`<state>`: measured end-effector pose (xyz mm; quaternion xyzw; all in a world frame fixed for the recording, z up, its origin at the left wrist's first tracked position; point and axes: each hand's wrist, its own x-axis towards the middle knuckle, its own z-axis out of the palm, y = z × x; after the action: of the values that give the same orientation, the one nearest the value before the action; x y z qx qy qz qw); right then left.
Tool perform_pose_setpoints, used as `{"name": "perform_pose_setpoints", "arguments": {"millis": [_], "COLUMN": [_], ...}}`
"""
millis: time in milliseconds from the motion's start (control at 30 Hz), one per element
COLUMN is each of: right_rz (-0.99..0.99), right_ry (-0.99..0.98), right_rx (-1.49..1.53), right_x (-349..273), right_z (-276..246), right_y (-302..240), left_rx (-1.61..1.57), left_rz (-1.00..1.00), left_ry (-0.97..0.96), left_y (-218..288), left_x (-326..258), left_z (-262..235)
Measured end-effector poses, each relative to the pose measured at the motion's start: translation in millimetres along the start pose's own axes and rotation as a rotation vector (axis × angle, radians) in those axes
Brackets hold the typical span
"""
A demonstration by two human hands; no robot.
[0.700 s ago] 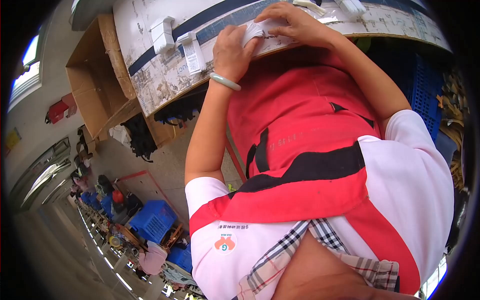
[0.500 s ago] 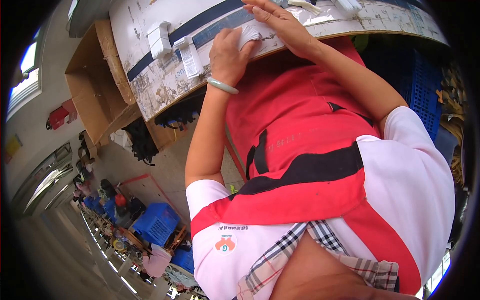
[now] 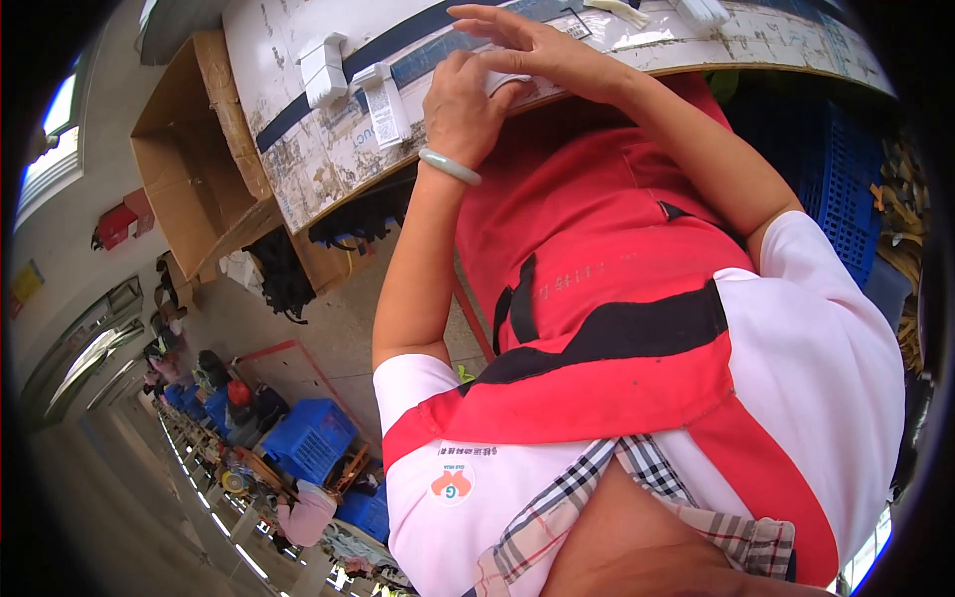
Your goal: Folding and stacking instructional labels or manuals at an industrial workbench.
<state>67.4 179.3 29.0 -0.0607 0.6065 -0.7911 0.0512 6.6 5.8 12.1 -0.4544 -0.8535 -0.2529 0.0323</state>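
Note:
My left hand, with a pale green bangle on the wrist, is curled at the edge of a worn white table. It grips a small white piece. My right hand reaches over from the right. Its thumb and forefinger pinch the same piece while the other fingers spread above it. Most of the piece is hidden by the fingers. Two white boxy parts lie on the table just left of my left hand. My red apron fills the middle of the view.
An open cardboard box stands left of the table. A blue plastic crate sits at the right under the table. Down the aisle at lower left are more blue crates and a seated person in pink.
My right hand has drawn in leftward over the left hand and the white piece. The table has shifted slightly up in the view. Both hands stay on the piece.

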Motion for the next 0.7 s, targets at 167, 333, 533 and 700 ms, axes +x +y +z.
{"name": "perform_pose_setpoints", "arguments": {"millis": [167, 333, 533, 700], "right_rz": [-0.313, -0.179, -0.012, -0.148], "right_ry": [-0.157, -0.152, -0.169, 0.008], "right_rx": [-0.745, -0.729, -0.578, -0.618], "right_x": [-1.9, 2.0, 0.5, -4.3], "right_z": [-34.9, -34.4, -55.9, -44.2], "right_y": [25.3, 17.8, 34.6, 32.7], "left_rx": [-0.014, -0.022, -0.015, 0.043], "left_rz": [0.010, -0.017, -0.050, -0.095], "left_ry": [0.016, 0.035, 0.010, -0.119], "left_y": [1.2, -2.3, 4.7, 7.2], "left_x": [2.6, -0.3, -0.6, 6.9], "left_z": [4.2, 4.0, 4.9, -2.7]}}
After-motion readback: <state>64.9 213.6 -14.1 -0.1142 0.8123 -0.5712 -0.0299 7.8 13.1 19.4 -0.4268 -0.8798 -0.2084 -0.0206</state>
